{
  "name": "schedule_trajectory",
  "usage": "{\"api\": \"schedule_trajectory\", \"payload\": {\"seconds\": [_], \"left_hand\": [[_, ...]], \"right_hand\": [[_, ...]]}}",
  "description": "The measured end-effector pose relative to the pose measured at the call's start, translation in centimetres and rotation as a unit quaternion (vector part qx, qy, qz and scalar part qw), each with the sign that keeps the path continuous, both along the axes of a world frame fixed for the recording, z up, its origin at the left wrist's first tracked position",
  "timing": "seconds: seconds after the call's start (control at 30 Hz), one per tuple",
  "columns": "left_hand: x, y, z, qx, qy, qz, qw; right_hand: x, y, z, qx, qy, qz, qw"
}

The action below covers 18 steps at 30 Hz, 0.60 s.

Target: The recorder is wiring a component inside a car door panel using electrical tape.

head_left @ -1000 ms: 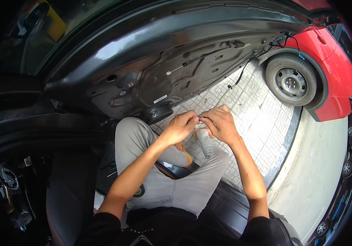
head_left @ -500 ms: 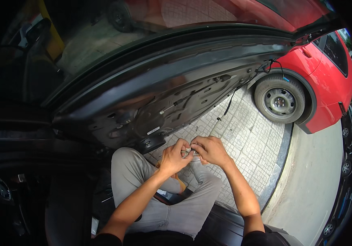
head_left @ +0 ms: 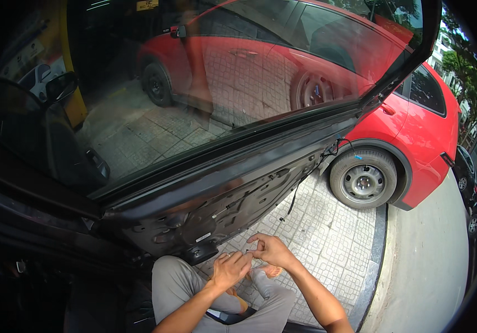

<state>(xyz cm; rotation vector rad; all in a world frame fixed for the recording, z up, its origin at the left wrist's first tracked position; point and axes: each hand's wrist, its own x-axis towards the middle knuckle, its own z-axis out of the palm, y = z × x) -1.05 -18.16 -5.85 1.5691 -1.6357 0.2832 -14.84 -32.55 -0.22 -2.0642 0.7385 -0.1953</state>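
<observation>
Above my lap, my two hands meet at the fingertips, in front of a car door. My left hand [head_left: 231, 270] is closed, its fingers curled inward; whatever it holds is hidden behind them. With thumb and forefinger my right hand [head_left: 273, 251] pinches at a small dark piece [head_left: 249, 251], too small to make out its kind. The dark door [head_left: 238, 202] stands open with its inner metal bare of trim. A round black speaker [head_left: 198, 253] sits low in it, just beyond my left hand.
Loose wires with a blue connector [head_left: 359, 157] hang at the door's far end. A red car [head_left: 410, 139] is parked close beyond, its wheel [head_left: 364, 180] on the tiled pavement [head_left: 327, 244]. The door window [head_left: 194, 100] rises ahead. A kerb [head_left: 372, 266] borders the road at right.
My view has tilted up, so the window and red car show more fully. My right hand's fingers have risen and opened out slightly from my left; the pale bit between them is now hidden.
</observation>
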Motion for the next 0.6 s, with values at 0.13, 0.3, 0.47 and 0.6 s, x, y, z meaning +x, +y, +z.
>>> {"api": "schedule_trajectory", "payload": {"seconds": [0.13, 0.3, 0.47, 0.6], "left_hand": [[0.3, 0.6, -0.2, 0.022, -0.048, -0.015, 0.998], [0.9, 0.5, 0.2, 0.060, 0.070, 0.027, 0.995], [1.7, -0.6, 2.7, 0.110, 0.142, 0.040, 0.983], [1.7, -1.1, 2.5, 0.091, 0.140, 0.039, 0.985]], "right_hand": [[-0.4, 2.5, -0.5, -0.021, -0.017, -0.082, 0.996], [-1.2, 3.5, -0.2, 0.014, -0.046, -0.053, 0.997], [-0.3, 3.5, 0.0, -0.098, -0.057, -0.086, 0.990], [-0.8, 3.7, -1.0, -0.056, -0.080, -0.093, 0.991]]}}
